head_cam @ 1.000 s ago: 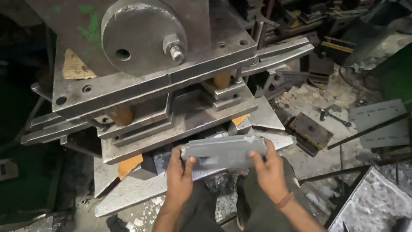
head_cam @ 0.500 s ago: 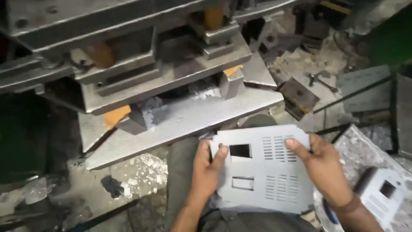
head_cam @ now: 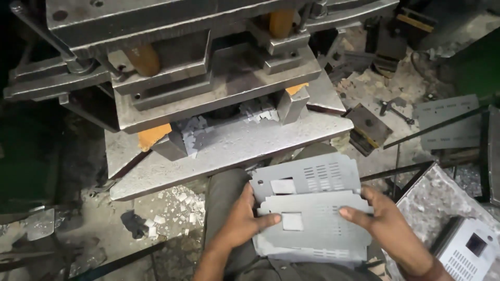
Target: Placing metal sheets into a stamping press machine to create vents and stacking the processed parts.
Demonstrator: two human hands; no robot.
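Holding: punched grey sheet (head_cam: pixel 312 224) is pinched at both edges by left hand (head_cam: pixel 240 225) and right hand (head_cam: pixel 388 226); squared over second sheet (head_cam: pixel 307 179) beneath grip.

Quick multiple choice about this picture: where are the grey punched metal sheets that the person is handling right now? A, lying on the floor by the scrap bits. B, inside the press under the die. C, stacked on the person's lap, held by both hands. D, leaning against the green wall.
C: the punched metal sheets lie stacked on the person's lap, the left hand and the right hand gripping their edges, in front of the press.
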